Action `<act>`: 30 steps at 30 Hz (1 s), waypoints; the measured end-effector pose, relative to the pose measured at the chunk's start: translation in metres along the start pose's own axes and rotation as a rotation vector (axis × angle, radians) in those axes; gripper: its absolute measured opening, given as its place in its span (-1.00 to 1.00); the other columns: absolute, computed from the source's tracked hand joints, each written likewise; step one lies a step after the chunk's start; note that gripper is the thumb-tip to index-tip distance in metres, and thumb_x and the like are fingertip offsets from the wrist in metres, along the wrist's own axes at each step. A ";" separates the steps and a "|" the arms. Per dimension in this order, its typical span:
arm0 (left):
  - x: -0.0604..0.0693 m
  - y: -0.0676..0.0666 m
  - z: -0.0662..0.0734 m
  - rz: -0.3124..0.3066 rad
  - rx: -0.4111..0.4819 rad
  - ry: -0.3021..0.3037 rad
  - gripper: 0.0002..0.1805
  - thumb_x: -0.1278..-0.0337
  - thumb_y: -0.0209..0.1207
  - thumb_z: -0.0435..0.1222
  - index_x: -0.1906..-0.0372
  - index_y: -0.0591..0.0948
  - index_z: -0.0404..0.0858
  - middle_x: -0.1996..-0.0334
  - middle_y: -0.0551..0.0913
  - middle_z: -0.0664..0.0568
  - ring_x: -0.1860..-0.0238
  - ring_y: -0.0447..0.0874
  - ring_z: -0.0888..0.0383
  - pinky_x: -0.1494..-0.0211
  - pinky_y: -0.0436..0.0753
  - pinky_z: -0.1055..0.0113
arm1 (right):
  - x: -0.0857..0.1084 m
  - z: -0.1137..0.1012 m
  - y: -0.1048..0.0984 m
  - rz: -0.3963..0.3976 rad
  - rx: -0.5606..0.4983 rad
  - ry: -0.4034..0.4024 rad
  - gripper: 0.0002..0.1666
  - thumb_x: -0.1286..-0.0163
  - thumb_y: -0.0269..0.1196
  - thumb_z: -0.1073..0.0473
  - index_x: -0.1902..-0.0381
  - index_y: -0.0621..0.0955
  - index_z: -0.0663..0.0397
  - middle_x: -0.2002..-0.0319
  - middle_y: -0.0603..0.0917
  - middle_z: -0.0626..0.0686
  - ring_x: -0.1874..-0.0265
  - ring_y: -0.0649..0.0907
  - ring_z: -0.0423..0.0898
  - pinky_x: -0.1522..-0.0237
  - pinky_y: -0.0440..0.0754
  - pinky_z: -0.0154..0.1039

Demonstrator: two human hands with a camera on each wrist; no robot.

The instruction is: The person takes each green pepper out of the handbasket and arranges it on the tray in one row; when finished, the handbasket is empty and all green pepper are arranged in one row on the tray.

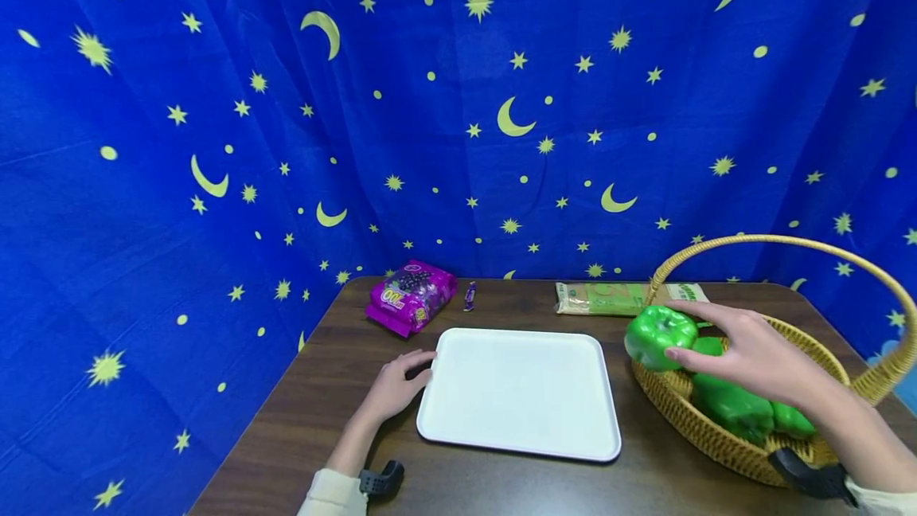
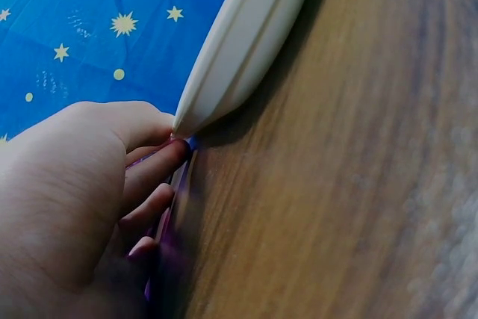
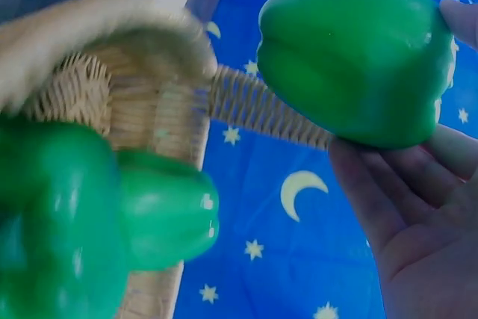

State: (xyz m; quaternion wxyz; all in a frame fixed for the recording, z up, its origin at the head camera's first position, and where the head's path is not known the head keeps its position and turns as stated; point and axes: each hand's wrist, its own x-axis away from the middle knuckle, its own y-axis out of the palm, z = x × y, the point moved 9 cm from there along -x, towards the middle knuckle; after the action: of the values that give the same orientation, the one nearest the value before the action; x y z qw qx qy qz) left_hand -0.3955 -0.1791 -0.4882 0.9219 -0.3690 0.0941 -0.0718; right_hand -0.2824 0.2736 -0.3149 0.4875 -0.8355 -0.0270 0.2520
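My right hand (image 1: 762, 353) grips a green bell pepper (image 1: 659, 337) between thumb and fingers, above the left rim of a wicker basket (image 1: 688, 428). In the right wrist view, that bell pepper (image 3: 355, 65) is held up beside the basket's woven side. Other green peppers (image 1: 731, 404) lie inside the basket, partly hidden under my right arm. My left hand (image 1: 394, 388) lies at the left edge of a white rectangular tray (image 1: 519, 392). Its thumb and fingertips touch the tray's rim (image 2: 224, 50) in the left wrist view, with the fingers loosely bent.
A purple candy bag (image 1: 411, 297) lies at the back left of the wooden table (image 1: 315, 388), with a small purple wrapped candy (image 1: 470, 296) beside it. A flat green-and-yellow packet (image 1: 602, 299) lies behind the basket. The basket's tall handle (image 1: 774, 239) arches up. A blue star-patterned cloth (image 1: 444, 181) hangs behind.
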 end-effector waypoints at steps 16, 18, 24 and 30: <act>-0.001 0.000 -0.003 0.002 0.018 -0.027 -0.65 -0.29 0.18 -0.15 -0.16 0.60 0.00 -0.27 0.44 -0.15 -0.33 0.29 -0.13 -0.34 0.22 -0.18 | -0.038 -0.012 0.047 -0.080 -0.096 0.036 -0.12 -0.15 0.34 -0.31 -0.30 0.45 0.05 0.01 0.62 0.11 0.10 0.59 0.05 0.15 0.60 0.08; -0.001 0.000 -0.003 0.003 0.017 -0.028 -0.65 -0.29 0.18 -0.15 -0.15 0.61 0.00 -0.27 0.44 -0.14 -0.33 0.29 -0.13 -0.33 0.23 -0.18 | -0.042 -0.013 0.052 -0.083 -0.113 0.036 -0.12 -0.14 0.34 -0.31 -0.30 0.45 0.03 0.05 0.63 0.06 0.16 0.59 -0.01 0.19 0.61 0.02; 0.000 0.001 -0.004 0.004 0.002 -0.030 -0.65 -0.29 0.18 -0.16 -0.15 0.61 0.01 -0.27 0.45 -0.14 -0.33 0.30 -0.12 -0.34 0.23 -0.16 | -0.055 -0.019 0.069 -0.106 -0.159 0.028 -0.10 -0.12 0.36 -0.30 -0.29 0.45 0.06 0.19 0.64 0.00 0.35 0.58 -0.12 0.38 0.59 -0.23; 0.000 0.001 -0.003 0.009 0.007 -0.028 -0.66 -0.30 0.17 -0.17 -0.15 0.61 0.02 -0.27 0.45 -0.12 -0.33 0.30 -0.10 -0.35 0.23 -0.15 | -0.067 -0.025 0.086 -0.131 -0.230 0.016 -0.15 -0.11 0.40 -0.24 -0.27 0.48 0.05 0.14 0.64 0.00 0.27 0.62 -0.13 0.26 0.62 -0.19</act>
State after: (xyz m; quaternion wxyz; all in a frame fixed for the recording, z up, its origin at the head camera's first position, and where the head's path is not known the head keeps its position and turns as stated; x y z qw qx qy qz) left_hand -0.3959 -0.1804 -0.4910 0.9247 -0.3663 0.0825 -0.0629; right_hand -0.3471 0.1886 -0.3496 0.4040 -0.8844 -0.1062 0.2083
